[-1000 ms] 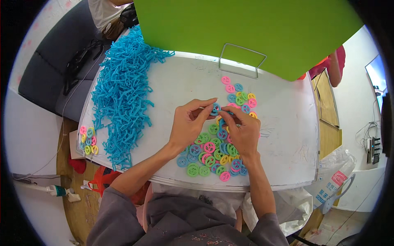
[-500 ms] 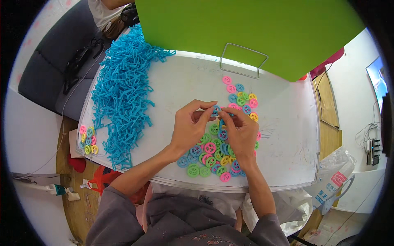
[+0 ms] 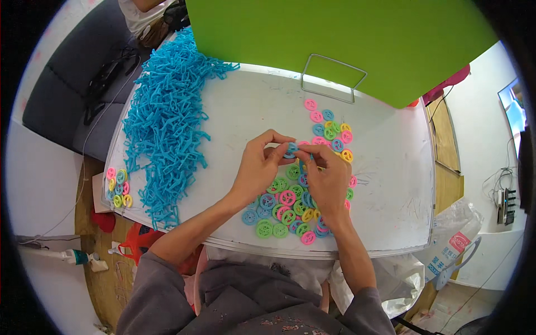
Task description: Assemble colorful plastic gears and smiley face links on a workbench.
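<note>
Above the middle of the white table, my left hand (image 3: 259,162) pinches a small light-blue spoked plastic wheel (image 3: 291,149) between thumb and fingertips. Right beside it, my right hand (image 3: 328,173) is closed, its fingertips meeting the wheel's edge. A narrow blue plastic piece (image 3: 302,166) shows under the right thumb; most of it is hidden by the fingers. Below the hands lies a loose pile of pink, green, yellow and blue wheels (image 3: 287,198), partly covered by my right hand. Farther off is a looser group of similar wheels (image 3: 329,134).
A big heap of bent blue plastic pieces (image 3: 173,106) covers the table's left side. Several wheels (image 3: 118,188) sit at the left edge. A green panel (image 3: 335,39) with a wire frame (image 3: 334,72) stands at the back. Part of another person (image 3: 146,17) shows at the upper left.
The blue wheel has tilted between my fingertips and now shows more edge-on. My right fingertips have come slightly closer to it. The wheels on the table look unchanged.
</note>
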Demonstrator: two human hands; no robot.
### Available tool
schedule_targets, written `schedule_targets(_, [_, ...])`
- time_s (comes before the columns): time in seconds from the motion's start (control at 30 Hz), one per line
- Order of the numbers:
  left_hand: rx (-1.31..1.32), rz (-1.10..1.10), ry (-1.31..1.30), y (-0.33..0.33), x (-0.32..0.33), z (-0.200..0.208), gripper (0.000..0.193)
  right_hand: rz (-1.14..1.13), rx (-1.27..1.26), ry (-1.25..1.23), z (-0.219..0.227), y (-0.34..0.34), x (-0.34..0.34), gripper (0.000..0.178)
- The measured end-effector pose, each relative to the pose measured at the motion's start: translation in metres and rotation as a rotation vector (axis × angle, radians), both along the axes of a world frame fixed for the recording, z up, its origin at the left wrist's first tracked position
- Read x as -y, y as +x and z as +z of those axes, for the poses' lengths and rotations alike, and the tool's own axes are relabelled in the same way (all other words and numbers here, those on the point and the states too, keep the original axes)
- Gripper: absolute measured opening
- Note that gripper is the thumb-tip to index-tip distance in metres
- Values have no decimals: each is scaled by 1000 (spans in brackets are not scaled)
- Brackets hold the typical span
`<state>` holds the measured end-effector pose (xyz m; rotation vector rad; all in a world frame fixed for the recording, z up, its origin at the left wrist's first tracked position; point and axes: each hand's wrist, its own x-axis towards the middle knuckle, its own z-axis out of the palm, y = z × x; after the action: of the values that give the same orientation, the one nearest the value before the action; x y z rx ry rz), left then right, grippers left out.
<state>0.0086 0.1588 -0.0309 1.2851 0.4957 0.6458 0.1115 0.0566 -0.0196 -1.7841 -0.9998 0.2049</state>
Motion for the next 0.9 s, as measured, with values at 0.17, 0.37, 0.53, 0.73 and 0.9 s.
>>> schedule_targets(0.17, [-11, -51, 76, -2, -8, 3, 12, 251, -303, -6, 8, 16, 9, 20])
schedule_targets(0.37, [-180, -183, -210, -4, -7, 11, 20, 473, -420, -19, 22, 36, 21, 34])
schedule_targets(0.53, [-253, -187, -13, 6, 2, 9, 21, 410, 29, 71, 14, 46, 24, 33])
schedule_targets(0.73, [-317, 11, 1029, 4, 20, -20, 22, 190, -273, 125, 17, 59, 27, 19])
schedule_targets(0.9, [-340, -95, 568, 2, 12, 3, 15, 154, -135, 190, 13, 62, 27, 19])
